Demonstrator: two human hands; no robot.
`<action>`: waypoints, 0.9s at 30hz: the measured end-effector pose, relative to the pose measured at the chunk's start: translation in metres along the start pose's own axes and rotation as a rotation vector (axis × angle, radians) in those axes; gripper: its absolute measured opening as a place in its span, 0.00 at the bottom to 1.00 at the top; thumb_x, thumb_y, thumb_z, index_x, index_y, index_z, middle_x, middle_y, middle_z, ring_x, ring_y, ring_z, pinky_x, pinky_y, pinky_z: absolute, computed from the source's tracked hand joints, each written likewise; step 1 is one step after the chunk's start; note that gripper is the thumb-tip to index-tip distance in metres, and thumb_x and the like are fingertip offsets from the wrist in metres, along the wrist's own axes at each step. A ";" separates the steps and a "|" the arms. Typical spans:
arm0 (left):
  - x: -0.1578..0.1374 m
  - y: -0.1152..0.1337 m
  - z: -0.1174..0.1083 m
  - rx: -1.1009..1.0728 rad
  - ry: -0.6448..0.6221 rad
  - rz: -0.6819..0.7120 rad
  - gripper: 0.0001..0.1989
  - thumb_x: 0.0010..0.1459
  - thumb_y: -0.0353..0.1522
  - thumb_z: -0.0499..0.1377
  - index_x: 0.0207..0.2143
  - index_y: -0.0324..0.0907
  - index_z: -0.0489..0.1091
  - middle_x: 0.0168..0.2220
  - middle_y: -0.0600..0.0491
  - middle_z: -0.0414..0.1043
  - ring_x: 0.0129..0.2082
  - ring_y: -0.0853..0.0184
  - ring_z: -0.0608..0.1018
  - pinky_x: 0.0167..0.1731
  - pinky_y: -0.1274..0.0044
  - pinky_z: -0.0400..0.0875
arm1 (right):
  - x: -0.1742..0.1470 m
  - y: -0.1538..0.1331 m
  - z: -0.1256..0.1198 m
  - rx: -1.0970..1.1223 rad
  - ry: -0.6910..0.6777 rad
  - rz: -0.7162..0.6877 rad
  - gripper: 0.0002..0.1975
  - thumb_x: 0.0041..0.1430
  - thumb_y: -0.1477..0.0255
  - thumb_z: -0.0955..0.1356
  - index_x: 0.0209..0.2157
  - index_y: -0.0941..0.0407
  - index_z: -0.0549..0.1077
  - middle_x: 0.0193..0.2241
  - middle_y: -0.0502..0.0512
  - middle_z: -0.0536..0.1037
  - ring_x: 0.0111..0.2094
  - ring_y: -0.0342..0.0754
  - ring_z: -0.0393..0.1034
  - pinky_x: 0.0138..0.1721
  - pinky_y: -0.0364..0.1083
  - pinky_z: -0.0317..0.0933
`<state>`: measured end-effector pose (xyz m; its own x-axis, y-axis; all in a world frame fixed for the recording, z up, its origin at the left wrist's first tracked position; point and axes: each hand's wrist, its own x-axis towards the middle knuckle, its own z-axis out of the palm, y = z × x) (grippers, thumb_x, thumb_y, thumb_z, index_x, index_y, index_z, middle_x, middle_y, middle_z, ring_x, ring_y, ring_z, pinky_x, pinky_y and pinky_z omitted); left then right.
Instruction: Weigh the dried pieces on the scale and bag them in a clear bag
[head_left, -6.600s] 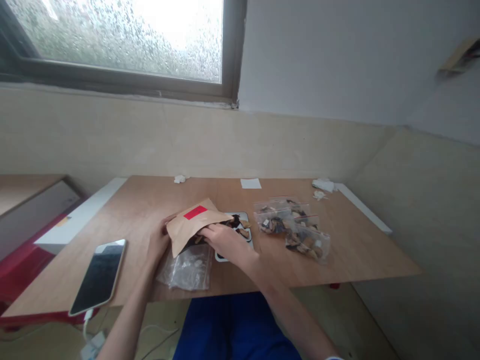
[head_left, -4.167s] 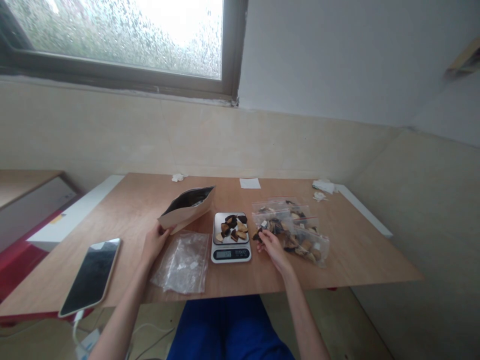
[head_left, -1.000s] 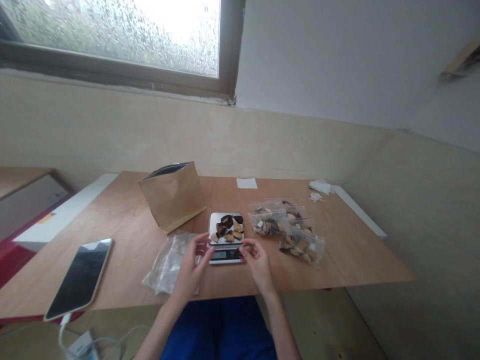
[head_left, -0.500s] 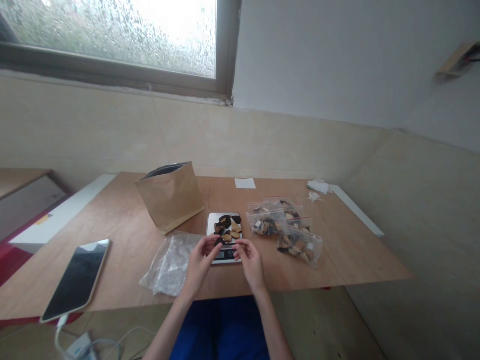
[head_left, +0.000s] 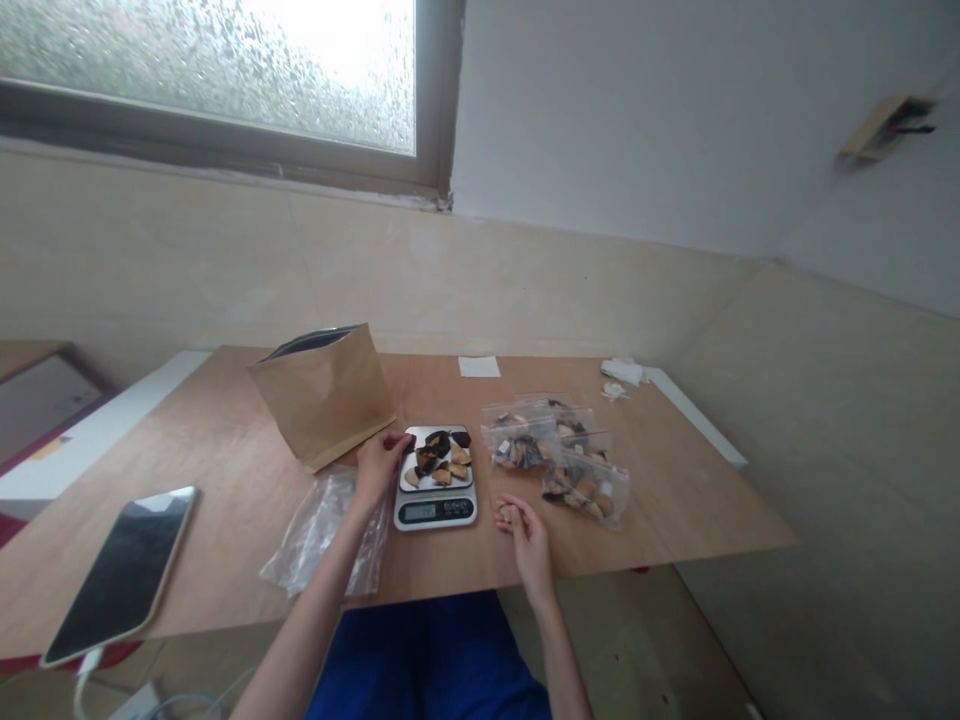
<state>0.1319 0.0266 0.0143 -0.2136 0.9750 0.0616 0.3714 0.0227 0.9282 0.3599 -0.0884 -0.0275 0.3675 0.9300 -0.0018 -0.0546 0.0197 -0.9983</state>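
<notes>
A digital kitchen scale (head_left: 436, 512) stands near the table's front edge, its display lit. Several dark-skinned and tan dried slices (head_left: 442, 460) lie on its white pan. At the pan's left edge, my left hand (head_left: 381, 465) pinches a dark dried slice. To the right of the scale and just above the table, my right hand (head_left: 529, 540) has its fingers curled around a small tan dried slice (head_left: 506, 513). Clear plastic bags (head_left: 326, 530) lie flat under and beside my left forearm. Zip bags (head_left: 585, 490) filled with similar slices are heaped on the right.
An open brown paper pouch (head_left: 326, 400) stands behind the plastic bags. A phone (head_left: 124, 570) with a white charging cable lies at the left. White paper (head_left: 479, 367) and crumpled tissue (head_left: 624, 372) rest along the back of the wooden table (head_left: 675, 500).
My hands have moved apart from over the front of the scale. The left went to the pan's left edge, the right out to the right, uncovering the display. The view shifted slightly.
</notes>
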 end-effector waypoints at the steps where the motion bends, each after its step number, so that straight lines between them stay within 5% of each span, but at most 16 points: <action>1: -0.001 0.001 0.000 0.010 -0.011 0.016 0.16 0.45 0.41 0.59 0.29 0.38 0.74 0.29 0.47 0.76 0.32 0.60 0.77 0.37 0.72 0.67 | 0.000 0.000 0.000 0.010 -0.002 0.004 0.25 0.47 0.51 0.68 0.36 0.58 0.74 0.34 0.60 0.78 0.30 0.49 0.73 0.33 0.48 0.70; 10: -0.023 0.007 -0.015 0.045 0.034 0.124 0.22 0.53 0.43 0.51 0.43 0.38 0.71 0.42 0.45 0.71 0.32 0.64 0.75 0.38 0.71 0.69 | -0.002 -0.003 0.004 0.082 0.006 0.041 0.24 0.43 0.54 0.71 0.35 0.59 0.73 0.33 0.60 0.78 0.33 0.50 0.73 0.34 0.48 0.69; 15: -0.056 -0.013 -0.035 0.131 0.109 0.174 0.20 0.55 0.42 0.49 0.41 0.39 0.69 0.41 0.45 0.69 0.35 0.62 0.74 0.38 0.67 0.70 | -0.002 -0.001 0.002 0.039 0.017 0.036 0.22 0.43 0.55 0.71 0.33 0.59 0.73 0.28 0.56 0.76 0.26 0.45 0.70 0.29 0.45 0.67; 22: -0.099 -0.064 -0.062 0.364 -0.037 0.329 0.20 0.54 0.43 0.51 0.45 0.42 0.67 0.48 0.44 0.68 0.48 0.57 0.71 0.49 0.63 0.65 | 0.020 0.000 0.006 0.016 -0.012 -0.001 0.21 0.42 0.56 0.71 0.33 0.57 0.71 0.23 0.51 0.74 0.23 0.44 0.68 0.27 0.44 0.65; 27: -0.118 -0.071 -0.061 0.554 -0.100 0.332 0.24 0.56 0.43 0.50 0.53 0.44 0.64 0.55 0.46 0.64 0.55 0.57 0.66 0.51 0.64 0.63 | 0.037 0.001 0.015 -0.006 -0.040 -0.039 0.22 0.41 0.56 0.72 0.33 0.57 0.70 0.22 0.49 0.73 0.23 0.45 0.67 0.27 0.45 0.64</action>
<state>0.0756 -0.1035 -0.0364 0.0681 0.9650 0.2532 0.8198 -0.1987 0.5370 0.3600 -0.0487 -0.0278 0.3322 0.9424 0.0389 -0.0358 0.0538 -0.9979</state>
